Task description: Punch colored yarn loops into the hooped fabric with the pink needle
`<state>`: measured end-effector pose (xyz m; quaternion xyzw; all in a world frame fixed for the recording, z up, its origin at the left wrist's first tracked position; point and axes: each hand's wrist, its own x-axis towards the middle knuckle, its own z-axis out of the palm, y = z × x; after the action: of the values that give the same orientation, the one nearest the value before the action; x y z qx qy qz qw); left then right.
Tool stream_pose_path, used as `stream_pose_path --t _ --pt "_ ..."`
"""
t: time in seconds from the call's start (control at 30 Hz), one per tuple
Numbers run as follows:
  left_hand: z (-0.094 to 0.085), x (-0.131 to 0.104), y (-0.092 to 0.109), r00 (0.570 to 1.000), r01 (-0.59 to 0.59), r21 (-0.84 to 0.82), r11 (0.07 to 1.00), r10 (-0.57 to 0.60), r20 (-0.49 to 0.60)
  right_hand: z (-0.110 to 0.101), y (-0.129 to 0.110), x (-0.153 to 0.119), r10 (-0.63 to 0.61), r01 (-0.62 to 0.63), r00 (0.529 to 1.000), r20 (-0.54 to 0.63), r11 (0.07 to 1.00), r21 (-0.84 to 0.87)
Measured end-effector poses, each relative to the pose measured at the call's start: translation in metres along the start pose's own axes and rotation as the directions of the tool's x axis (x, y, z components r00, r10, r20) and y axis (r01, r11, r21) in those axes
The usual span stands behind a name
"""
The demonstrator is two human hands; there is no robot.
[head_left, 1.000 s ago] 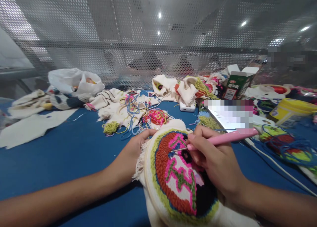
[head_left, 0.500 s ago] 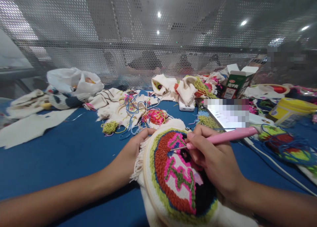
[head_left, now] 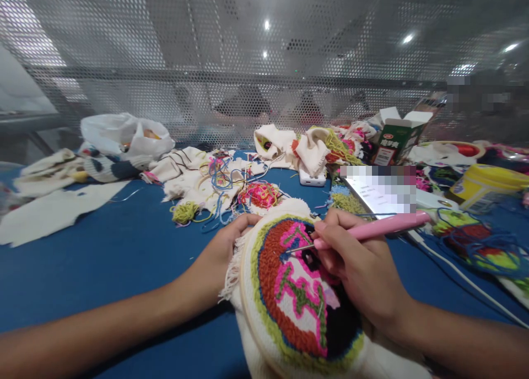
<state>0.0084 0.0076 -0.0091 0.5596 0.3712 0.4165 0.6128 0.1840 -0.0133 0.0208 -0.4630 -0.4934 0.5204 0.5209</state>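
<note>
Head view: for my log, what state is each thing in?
Embroidery hoop, cloth stretched, partly stitched
Pink-handled needle, tip at the cloth
Right hand, closed on the needle
Left hand, holding the hoop's edge
Green box, flaps open
Phone, screen lit
White bag, rumpled
Blue yarn, tangled

One left hand (head_left: pixel 230 251) and one right hand (head_left: pixel 363 271) are counted, with one round embroidery hoop (head_left: pixel 243 288) between them and one pink-handled needle (head_left: pixel 380 227). On one blue surface (head_left: pixel 157 258), one white plastic bag (head_left: pixel 124 134), one green box (head_left: pixel 395 139), one yellow tub (head_left: pixel 487 185) and one lit phone (head_left: pixel 374 197) are found. Yarn tangles (head_left: pixel 261 194) and cloth pieces (head_left: pixel 182 164) overlap too much to be counted.
</note>
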Motion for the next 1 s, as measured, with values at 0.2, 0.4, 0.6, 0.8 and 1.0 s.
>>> stream_pose_path --t 0.2,0.4,0.6,0.8,1.0 --pt "0.0 -0.001 0.002 1.0 -0.013 0.052 0.999 0.012 0.016 -0.002 0.002 0.004 0.018 -0.017 1.0 -0.023 1.0 0.025" --pt "-0.001 0.0 -0.002 0.999 0.014 -0.022 1.0 -0.013 0.048 -0.005 0.005 0.01 0.033 -0.029 0.999 -0.04 0.994 0.109" --pt "-0.003 0.001 -0.002 0.997 0.029 -0.012 1.0 -0.028 0.066 -0.004 0.005 0.013 0.04 -0.031 0.998 -0.039 0.979 0.2" --pt "-0.004 0.002 -0.003 0.998 0.038 -0.019 0.999 -0.037 0.06 -0.004 0.0 0.015 0.065 -0.045 0.996 -0.059 0.955 0.294" --pt "-0.006 0.001 -0.006 0.999 0.016 -0.019 1.0 -0.015 0.035 -0.006 -0.002 0.017 0.116 -0.102 0.993 -0.018 0.93 0.354"
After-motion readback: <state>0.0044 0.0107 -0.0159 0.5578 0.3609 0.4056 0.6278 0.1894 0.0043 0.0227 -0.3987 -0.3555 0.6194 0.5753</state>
